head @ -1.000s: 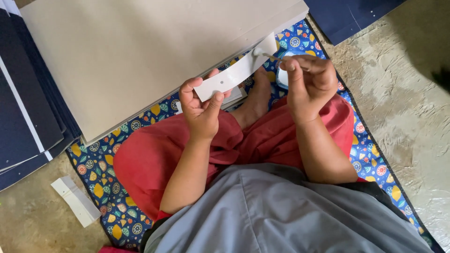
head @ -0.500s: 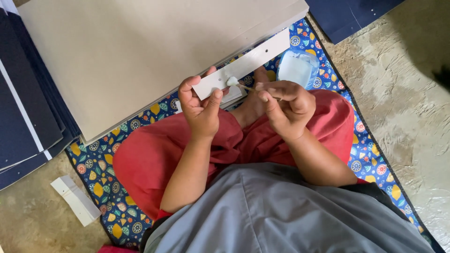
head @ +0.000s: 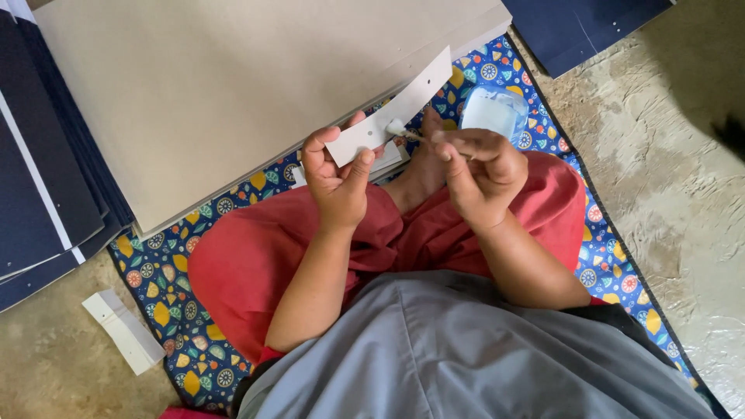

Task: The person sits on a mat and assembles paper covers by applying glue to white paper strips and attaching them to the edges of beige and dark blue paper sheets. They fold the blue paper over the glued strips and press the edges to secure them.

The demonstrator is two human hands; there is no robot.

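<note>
Here, left hand [head: 335,177] pinches white strip [head: 388,118] w/ thumb & fingers; right hand [head: 475,174] pinches small white cord [head: 397,129] at strip's hole, above patterned mat [head: 167,271].

My left hand [head: 335,174] pinches 1 end of a long white card strip [head: 388,116], tilted up to the right. My right hand [head: 475,172] holds a thin cord [head: 403,132] at the strip's middle. A grey board stack [head: 233,85] lies ahead on the patterned mat [head: 167,271].
</note>
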